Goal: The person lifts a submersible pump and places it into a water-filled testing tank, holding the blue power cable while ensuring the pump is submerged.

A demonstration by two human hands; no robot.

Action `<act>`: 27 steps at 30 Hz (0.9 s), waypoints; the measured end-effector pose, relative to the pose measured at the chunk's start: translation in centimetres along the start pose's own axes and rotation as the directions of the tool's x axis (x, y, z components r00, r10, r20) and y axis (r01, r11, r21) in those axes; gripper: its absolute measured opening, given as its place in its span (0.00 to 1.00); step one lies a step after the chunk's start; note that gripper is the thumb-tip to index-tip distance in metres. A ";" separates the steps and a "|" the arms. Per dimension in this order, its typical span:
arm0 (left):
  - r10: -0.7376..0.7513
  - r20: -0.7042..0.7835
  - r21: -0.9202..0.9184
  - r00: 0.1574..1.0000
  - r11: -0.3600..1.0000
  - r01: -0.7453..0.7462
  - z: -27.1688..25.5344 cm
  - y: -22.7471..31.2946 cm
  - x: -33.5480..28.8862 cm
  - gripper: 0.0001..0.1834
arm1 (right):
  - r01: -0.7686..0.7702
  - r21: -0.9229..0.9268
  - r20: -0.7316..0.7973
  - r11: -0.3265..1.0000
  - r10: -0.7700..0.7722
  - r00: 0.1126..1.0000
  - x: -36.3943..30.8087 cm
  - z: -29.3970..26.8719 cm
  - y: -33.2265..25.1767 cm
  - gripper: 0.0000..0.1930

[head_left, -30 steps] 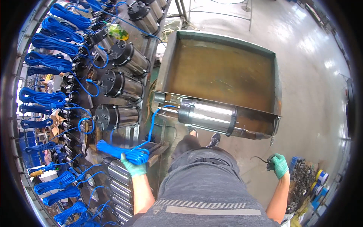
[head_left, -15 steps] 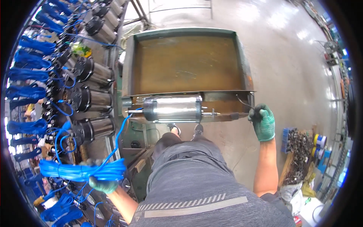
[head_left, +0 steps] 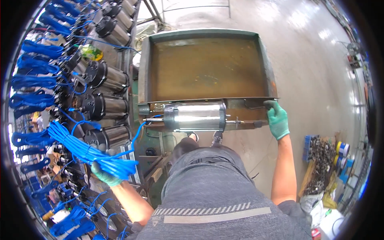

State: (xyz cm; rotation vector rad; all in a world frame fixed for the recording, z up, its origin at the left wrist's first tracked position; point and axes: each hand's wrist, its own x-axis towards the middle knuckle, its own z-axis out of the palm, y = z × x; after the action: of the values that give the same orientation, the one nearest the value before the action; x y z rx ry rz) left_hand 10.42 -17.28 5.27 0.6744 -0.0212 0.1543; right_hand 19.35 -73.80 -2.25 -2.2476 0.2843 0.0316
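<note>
A bundled coil of blue cable (head_left: 90, 148) lies in my left hand (head_left: 106, 170), whose gloved fingers wrap round its lower part. From the bundle, one strand climbs to the left end of a shiny steel cylindrical motor (head_left: 195, 116). The motor rests sideways on the near ledge of a metal trough (head_left: 269, 68), its thin shaft pointing right. At the trough's right corner my right hand (head_left: 277, 120), also in a green glove with dark fingertips, is closed on the end of a thin dark bent rod (head_left: 254, 107).
Along the left, several steel motors (head_left: 112, 78) stand in a row on a rack, with blue cable coils (head_left: 34, 82) beyond them. Shallow brownish liquid (head_left: 208, 68) seems to cover the trough's bottom. Dark metal parts (head_left: 322, 166) are heaped on the floor at right.
My left hand has raised and tilted the cable bundle, its left end now higher. My right hand has moved up slightly with the rod, which lies flatter. The whole view has shifted a little.
</note>
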 end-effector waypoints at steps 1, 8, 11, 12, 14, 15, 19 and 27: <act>-0.003 0.050 -0.003 0.999 1.000 0.003 -0.9 0.5 0.4 0.33 | 0.115 -0.132 -0.032 0.984 -0.120 0.992 0.1 0.0 -0.6 0.13; -0.027 0.150 0.013 0.988 1.000 0.026 -3.6 1.2 6.0 0.32 | -0.224 -0.187 0.185 0.957 0.258 0.948 -0.1 -0.6 -2.1 0.10; 0.089 -0.166 0.106 0.982 0.992 -0.072 -2.1 0.8 8.9 0.33 | -0.022 -0.194 0.223 0.981 0.065 0.973 -1.6 0.3 -0.4 0.11; 0.114 -0.253 0.210 0.961 0.976 -0.061 -2.4 1.1 9.7 0.33 | -0.025 -0.194 0.228 0.981 0.069 0.971 -2.1 0.4 -0.4 0.11; 0.288 -0.435 0.412 0.853 0.906 -0.096 -2.9 0.7 11.3 0.33 | -0.136 -0.164 0.218 0.977 0.170 0.961 -3.0 1.0 -0.4 0.13; 0.345 -0.402 0.472 0.848 0.872 -0.130 -3.4 0.6 11.6 0.35 | -0.134 -0.162 0.226 0.978 0.169 0.959 -3.9 0.8 -0.8 0.13; 0.302 -0.244 0.425 0.921 0.887 -0.179 -0.8 0.2 12.1 0.36 | -0.376 -0.051 0.379 0.925 0.367 0.850 -6.9 -0.5 -4.4 0.14; -0.021 0.295 0.076 0.955 0.997 -0.002 5.0 0.0 11.9 0.36 | -0.494 0.167 0.357 0.853 0.415 0.837 -7.6 2.0 -7.0 0.13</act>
State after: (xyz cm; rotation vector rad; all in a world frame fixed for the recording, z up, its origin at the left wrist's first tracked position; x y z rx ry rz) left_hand 22.31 -18.83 9.99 0.7682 -0.3009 0.0437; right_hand 13.56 -66.51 2.75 -1.8374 0.6161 0.5704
